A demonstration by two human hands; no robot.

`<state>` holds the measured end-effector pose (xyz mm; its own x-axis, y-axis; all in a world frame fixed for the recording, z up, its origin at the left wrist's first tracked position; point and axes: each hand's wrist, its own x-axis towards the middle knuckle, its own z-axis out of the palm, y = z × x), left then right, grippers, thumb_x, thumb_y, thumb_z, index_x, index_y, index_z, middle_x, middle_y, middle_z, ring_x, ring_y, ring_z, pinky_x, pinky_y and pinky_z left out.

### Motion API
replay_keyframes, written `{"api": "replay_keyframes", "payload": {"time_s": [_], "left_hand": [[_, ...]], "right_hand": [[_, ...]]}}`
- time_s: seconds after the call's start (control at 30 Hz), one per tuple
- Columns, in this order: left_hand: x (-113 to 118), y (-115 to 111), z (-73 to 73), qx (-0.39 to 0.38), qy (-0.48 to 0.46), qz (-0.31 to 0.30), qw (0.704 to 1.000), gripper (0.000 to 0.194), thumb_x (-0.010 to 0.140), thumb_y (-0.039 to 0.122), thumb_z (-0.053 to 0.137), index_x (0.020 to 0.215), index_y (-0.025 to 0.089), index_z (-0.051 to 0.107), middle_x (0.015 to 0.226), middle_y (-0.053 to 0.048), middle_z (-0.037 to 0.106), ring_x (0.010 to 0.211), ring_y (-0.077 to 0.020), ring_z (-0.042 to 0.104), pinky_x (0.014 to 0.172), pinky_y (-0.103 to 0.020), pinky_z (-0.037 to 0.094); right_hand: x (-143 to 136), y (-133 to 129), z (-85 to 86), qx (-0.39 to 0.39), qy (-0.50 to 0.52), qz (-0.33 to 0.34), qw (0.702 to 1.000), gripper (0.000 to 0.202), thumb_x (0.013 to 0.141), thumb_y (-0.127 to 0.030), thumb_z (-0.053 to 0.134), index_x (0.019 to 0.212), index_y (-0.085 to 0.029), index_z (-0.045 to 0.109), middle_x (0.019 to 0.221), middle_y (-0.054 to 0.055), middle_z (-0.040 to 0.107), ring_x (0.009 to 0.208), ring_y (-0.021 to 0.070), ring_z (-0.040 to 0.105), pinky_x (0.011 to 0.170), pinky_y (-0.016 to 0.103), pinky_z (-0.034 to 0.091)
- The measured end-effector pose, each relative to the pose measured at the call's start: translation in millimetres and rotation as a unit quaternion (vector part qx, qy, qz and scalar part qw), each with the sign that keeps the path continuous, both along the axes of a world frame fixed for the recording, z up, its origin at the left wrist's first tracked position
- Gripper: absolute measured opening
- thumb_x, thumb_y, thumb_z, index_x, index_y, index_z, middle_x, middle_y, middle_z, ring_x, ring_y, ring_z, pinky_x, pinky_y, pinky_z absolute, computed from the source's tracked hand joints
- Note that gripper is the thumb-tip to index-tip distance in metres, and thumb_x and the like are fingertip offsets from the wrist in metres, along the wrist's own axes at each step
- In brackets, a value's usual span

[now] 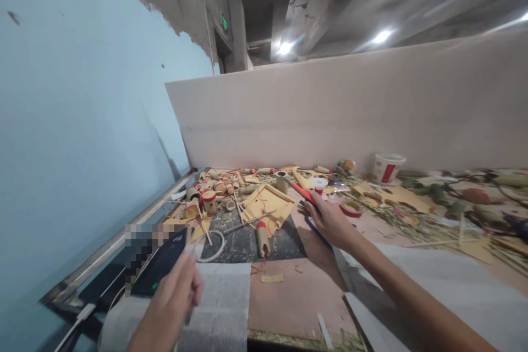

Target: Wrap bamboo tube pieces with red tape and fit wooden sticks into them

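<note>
Over the middle of the table, my right hand [325, 217] is closed on an orange-and-black utility knife [303, 191], its far end near a bamboo tube [282, 180]. Beside and below that hand lies something with a blue handle [317, 234], partly hidden. My left hand [175, 291], smeared by motion, hovers above a printed sheet [225, 302] and near a dark phone-like device [163, 261]. Its fingers look curled, but I cannot make out whether it holds anything. Between the hands, a bamboo piece with a red end [263, 239] stands on a dark cutting mat [289, 239].
A yellow square piece [268, 206] and a white ring [209, 246] lie on the mat. Several small red-rimmed bamboo pieces [209, 201] crowd the back left. A roll of tape [351, 209], a paper cup [386, 169] and plant scraps are at right. A panel [350, 110] stands behind.
</note>
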<state>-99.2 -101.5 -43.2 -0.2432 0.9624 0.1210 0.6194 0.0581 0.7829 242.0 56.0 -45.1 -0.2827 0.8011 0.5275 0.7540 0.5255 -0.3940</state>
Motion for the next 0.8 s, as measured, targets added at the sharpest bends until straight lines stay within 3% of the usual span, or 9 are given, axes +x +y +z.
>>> {"api": "replay_keyframes", "payload": {"time_s": [0.07, 0.17, 0.23, 0.3, 0.37, 0.5, 0.63, 0.8], "left_hand": [[35, 47, 21.9, -0.007, -0.136, -0.101, 0.986, 0.061, 0.091, 0.07, 0.027, 0.057, 0.022, 0.037, 0.047, 0.004, 0.039, 0.043, -0.01, 0.037, 0.044, -0.022, 0.034], [88, 122, 42.8, 0.01, -0.283, -0.218, 0.934, 0.053, 0.084, 0.071, 0.045, 0.066, 0.022, 0.037, 0.049, 0.01, 0.031, 0.038, -0.0058, 0.024, 0.037, -0.017, 0.019], [117, 160, 44.4, 0.022, -0.33, -0.272, 0.904, 0.05, 0.083, 0.07, 0.049, 0.073, 0.022, 0.042, 0.045, 0.012, 0.029, 0.035, -0.0054, 0.022, 0.035, -0.016, 0.019], [136, 181, 37.4, 0.046, -0.362, -0.296, 0.883, 0.045, 0.083, 0.067, 0.051, 0.083, 0.023, 0.045, 0.044, 0.013, 0.032, 0.032, -0.0059, 0.023, 0.033, -0.016, 0.019], [145, 187, 26.3, 0.056, -0.394, -0.308, 0.864, 0.043, 0.084, 0.065, 0.053, 0.087, 0.023, 0.045, 0.045, 0.013, 0.034, 0.031, -0.0057, 0.023, 0.032, -0.015, 0.019], [145, 177, 10.8, 0.028, -0.427, -0.316, 0.847, 0.036, 0.086, 0.057, 0.055, 0.088, 0.022, 0.045, 0.047, 0.012, 0.035, 0.033, -0.0043, 0.02, 0.032, -0.014, 0.015], [141, 168, 12.5, 0.027, -0.426, -0.33, 0.842, 0.031, 0.086, 0.05, 0.055, 0.095, 0.022, 0.048, 0.048, 0.012, 0.034, 0.036, -0.0038, 0.019, 0.035, -0.013, 0.012], [144, 162, 20.1, 0.018, -0.429, -0.318, 0.845, 0.04, 0.083, 0.057, 0.059, 0.083, 0.022, 0.041, 0.053, 0.012, 0.031, 0.039, -0.0027, 0.017, 0.036, -0.013, 0.01]], "right_hand": [[0, -3, 0.8, 0.01, 0.029, 0.016, 0.999, 0.039, 0.101, -0.036, 0.035, 0.132, -0.018, 0.05, 0.09, 0.009, 0.072, 0.072, 0.0234, 0.066, 0.065, 0.03, 0.044], [4, -6, 2.3, 0.003, 0.077, 0.023, 0.997, 0.035, 0.101, -0.038, 0.038, 0.127, -0.019, 0.053, 0.084, 0.006, 0.071, 0.07, 0.0213, 0.064, 0.064, 0.029, 0.043], [7, -7, 2.7, -0.005, 0.095, 0.019, 0.995, 0.031, 0.1, -0.039, 0.04, 0.12, -0.021, 0.056, 0.078, 0.002, 0.069, 0.066, 0.0196, 0.061, 0.063, 0.029, 0.042], [10, -7, 2.8, -0.006, 0.105, 0.018, 0.994, 0.027, 0.099, -0.038, 0.044, 0.114, -0.021, 0.058, 0.078, 0.001, 0.068, 0.067, 0.0188, 0.06, 0.065, 0.029, 0.041], [11, -7, 3.2, -0.006, 0.113, 0.023, 0.993, 0.023, 0.097, -0.035, 0.047, 0.11, -0.021, 0.06, 0.082, 0.001, 0.069, 0.072, 0.0187, 0.061, 0.068, 0.028, 0.041], [12, -8, 7.7, -0.004, 0.115, 0.035, 0.993, 0.016, 0.094, -0.031, 0.05, 0.102, -0.021, 0.06, 0.081, 0.0, 0.068, 0.072, 0.0173, 0.059, 0.069, 0.027, 0.04], [12, -12, 15.2, 0.012, 0.111, 0.038, 0.993, 0.013, 0.093, -0.031, 0.051, 0.095, -0.02, 0.059, 0.08, 0.0, 0.065, 0.071, 0.0167, 0.057, 0.069, 0.028, 0.039], [13, -15, 19.7, 0.018, 0.111, 0.009, 0.994, 0.014, 0.091, -0.032, 0.05, 0.087, -0.021, 0.057, 0.075, -0.001, 0.061, 0.069, 0.0167, 0.054, 0.067, 0.028, 0.037]]}}
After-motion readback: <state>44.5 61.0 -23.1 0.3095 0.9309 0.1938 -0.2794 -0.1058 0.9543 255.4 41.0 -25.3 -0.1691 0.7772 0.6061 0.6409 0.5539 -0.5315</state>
